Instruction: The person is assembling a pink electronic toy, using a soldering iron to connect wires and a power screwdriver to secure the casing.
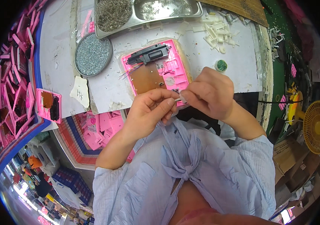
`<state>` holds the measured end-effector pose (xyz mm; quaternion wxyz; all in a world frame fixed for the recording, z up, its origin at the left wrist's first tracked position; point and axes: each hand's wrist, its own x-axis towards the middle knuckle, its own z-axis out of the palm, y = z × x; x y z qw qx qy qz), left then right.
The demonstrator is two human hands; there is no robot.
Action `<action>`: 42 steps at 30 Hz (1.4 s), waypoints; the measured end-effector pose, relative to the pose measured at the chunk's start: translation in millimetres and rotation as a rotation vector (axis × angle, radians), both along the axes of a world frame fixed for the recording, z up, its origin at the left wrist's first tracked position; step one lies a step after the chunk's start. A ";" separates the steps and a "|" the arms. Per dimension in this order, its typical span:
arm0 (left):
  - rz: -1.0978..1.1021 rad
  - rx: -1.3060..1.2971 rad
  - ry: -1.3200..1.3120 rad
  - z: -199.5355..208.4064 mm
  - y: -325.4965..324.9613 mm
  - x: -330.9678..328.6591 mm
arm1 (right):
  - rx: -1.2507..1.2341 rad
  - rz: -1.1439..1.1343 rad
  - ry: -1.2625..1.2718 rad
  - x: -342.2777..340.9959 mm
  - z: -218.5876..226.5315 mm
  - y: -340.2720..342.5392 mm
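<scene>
Close in front of my body, my left hand [150,110] and my right hand [212,93] meet with thumb and fingers pinched. Between their fingertips is a small white plastic part [179,99], mostly hidden by the fingers. A tiny dark piece shows just above it; I cannot tell whether it is joined to the part. Directly beyond my hands lies a pink plastic casing [182,69]. It carries a brown circuit board [145,79], a black module [155,55] along its far side and a few thin loose wires at its left.
A round dish of small screws [93,54] and a metal tray [137,23] of small metal parts stand at the back. White plastic parts [216,33] lie far right, near a small green-topped tub [220,65]. Pink casings [17,75] are heaped on the left; a yellow fan [318,127] stands right.
</scene>
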<state>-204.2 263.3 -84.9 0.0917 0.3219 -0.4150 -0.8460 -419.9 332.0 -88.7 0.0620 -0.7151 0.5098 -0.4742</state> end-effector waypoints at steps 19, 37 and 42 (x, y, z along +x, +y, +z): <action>-0.621 -1.732 -0.388 -10.1 -51.4 -65.2 | 0.445 -0.110 -1.085 -32.4 -29.8 37.9; -0.866 -1.615 -0.427 5.3 -49.1 -77.2 | 0.757 -0.075 -1.295 -49.2 -24.8 55.5; -0.885 -1.719 -0.414 13.2 -37.3 -85.1 | 0.759 -0.121 -1.228 -49.1 -22.4 57.5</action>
